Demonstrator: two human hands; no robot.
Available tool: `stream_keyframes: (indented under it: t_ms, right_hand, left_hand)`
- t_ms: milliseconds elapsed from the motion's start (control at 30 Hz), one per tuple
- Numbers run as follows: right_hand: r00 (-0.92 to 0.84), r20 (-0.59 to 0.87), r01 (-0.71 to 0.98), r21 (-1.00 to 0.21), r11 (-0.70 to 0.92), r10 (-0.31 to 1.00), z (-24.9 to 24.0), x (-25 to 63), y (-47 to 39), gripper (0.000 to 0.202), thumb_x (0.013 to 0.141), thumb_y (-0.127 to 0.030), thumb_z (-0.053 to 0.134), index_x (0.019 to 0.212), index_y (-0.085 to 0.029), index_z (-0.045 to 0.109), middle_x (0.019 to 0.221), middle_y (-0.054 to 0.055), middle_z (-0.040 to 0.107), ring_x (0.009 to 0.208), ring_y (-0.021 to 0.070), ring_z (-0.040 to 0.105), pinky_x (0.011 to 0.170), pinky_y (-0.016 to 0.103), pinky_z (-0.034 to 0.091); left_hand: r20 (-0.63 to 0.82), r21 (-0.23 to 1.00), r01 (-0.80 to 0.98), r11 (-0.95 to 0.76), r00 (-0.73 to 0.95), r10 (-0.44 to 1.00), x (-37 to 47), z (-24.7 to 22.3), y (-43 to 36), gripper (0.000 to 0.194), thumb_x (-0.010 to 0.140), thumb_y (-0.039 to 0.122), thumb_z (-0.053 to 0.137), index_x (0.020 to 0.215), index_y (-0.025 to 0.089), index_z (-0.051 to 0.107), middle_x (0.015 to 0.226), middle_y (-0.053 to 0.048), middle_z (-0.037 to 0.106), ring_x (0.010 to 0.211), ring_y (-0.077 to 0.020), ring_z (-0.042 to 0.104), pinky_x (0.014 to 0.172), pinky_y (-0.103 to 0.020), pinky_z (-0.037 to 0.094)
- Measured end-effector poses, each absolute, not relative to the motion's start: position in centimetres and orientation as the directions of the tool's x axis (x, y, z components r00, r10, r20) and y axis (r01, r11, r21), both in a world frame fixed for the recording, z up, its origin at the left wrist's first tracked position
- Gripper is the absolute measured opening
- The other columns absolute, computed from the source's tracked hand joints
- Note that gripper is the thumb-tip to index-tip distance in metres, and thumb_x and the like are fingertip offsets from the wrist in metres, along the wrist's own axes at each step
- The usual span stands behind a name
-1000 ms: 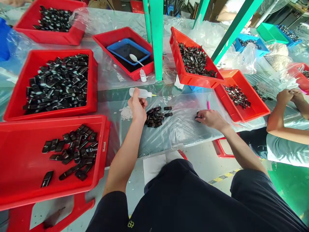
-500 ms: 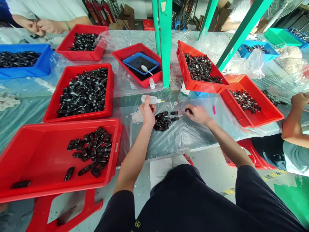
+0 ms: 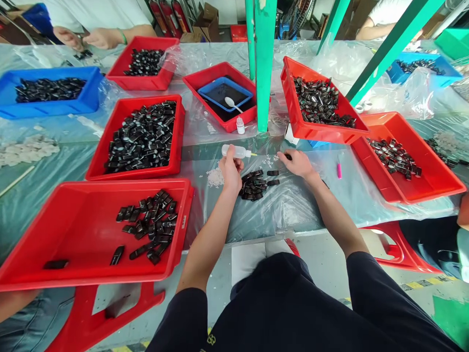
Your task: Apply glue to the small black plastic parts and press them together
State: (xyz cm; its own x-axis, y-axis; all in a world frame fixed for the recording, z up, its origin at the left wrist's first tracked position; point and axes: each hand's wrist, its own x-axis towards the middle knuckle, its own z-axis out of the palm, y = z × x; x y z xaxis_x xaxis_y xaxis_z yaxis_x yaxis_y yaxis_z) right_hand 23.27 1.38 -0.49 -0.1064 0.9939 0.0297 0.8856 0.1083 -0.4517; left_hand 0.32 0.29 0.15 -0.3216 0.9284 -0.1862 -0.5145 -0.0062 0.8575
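My left hand is closed around a clear squeeze bottle, which lies nearly level with its thin yellowish needle tip pointing right. My right hand pinches a small black glossy part, mostly hidden by the fingers, beside a scatter of tiny white pieces. Between my hands, a heap of black parts rests on the plastic sheet, with two parts set apart at its right. A mound of small white pieces lies left of my left hand.
Red bins of black parts stand left, behind it and right. A green post rises behind a small white bottle. A pink pen-like tool lies at right. Another person's hands work across the table.
My right hand has moved left and slightly away from me with the black part, closer to the bottle tip and scattered white pieces. The view has turned slightly left; my left hand keeps the bottle.
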Motion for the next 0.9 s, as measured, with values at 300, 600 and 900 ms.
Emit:
stream_keyframes:
  t_ms: [300, 600, 900]
  right_hand:
    - [-0.265, 0.203, 0.413, -0.859, 0.301, 0.943, -1.5, 22.9, 0.1, 0.042, 0.101, -0.062, 0.043, 0.104, -0.023, 0.059, 0.091, 0.003, 0.065, 0.077, 0.0163, 0.058, 0.068, 0.029, 0.051]
    - [-0.39, 0.155, 0.267, -0.924, 0.273, 0.908, -1.8, 21.0, -1.6, 0.047, 0.096, -0.064, 0.059, 0.116, -0.022, 0.067, 0.097, 0.005, 0.078, 0.067, 0.0146, 0.06, 0.062, 0.03, 0.051]
    - [-0.381, 0.163, 0.266, -0.923, 0.277, 0.91, -1.2, 21.2, -1.6, 0.047, 0.096, -0.066, 0.06, 0.113, -0.024, 0.068, 0.095, 0.005, 0.076, 0.074, 0.0167, 0.064, 0.063, 0.031, 0.053]
  left_hand:
    - [-0.216, 0.882, -0.47, 0.027, -0.354, 0.91, 0.3, 0.4, 0.6, 0.054, 0.08, 0.062, 0.078, 0.06, 0.021, 0.048, 0.05, 0.006, 0.038, 0.041, -0.0069, 0.035, 0.043, -0.025, 0.027]
    - [-0.061, 0.926, -0.374, -0.059, -0.301, 0.952, 0.9, 0.2, 0.0, 0.06, 0.084, 0.068, 0.072, 0.058, 0.021, 0.047, 0.052, 0.003, 0.037, 0.044, -0.0086, 0.035, 0.045, -0.03, 0.024]
    - [-0.053, 0.931, -0.361, -0.056, -0.285, 0.957, 0.8, 0.1, 0.1, 0.055, 0.087, 0.062, 0.073, 0.059, 0.021, 0.052, 0.049, 0.003, 0.041, 0.041, -0.0079, 0.035, 0.043, -0.03, 0.024]
